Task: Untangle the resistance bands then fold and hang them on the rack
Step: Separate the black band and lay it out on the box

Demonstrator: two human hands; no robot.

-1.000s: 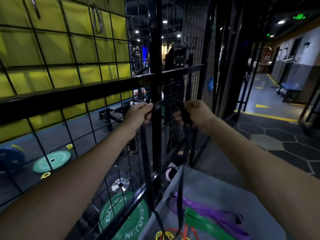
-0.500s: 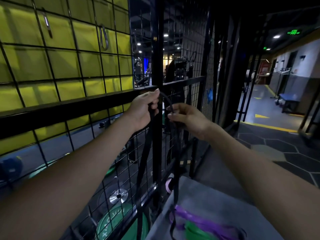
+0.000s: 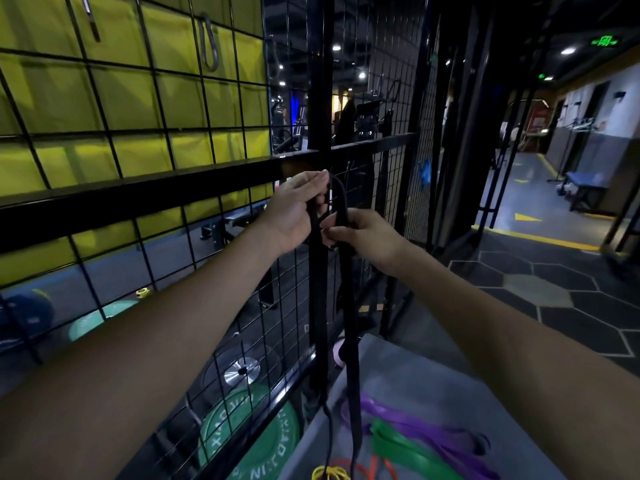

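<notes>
Both hands hold a black resistance band (image 3: 348,306) up in front of the wire rack (image 3: 194,188): the left hand (image 3: 294,209) curls its fingers round one strand, and the right hand (image 3: 363,233) pinches the other just beside it. The band's doubled length hangs down to the grey surface (image 3: 433,386), where purple (image 3: 415,424) and green (image 3: 408,452) bands lie near.

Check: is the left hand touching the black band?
Touching. The head view shows the left hand with its fingers curled round the black band near its top loop.
</notes>
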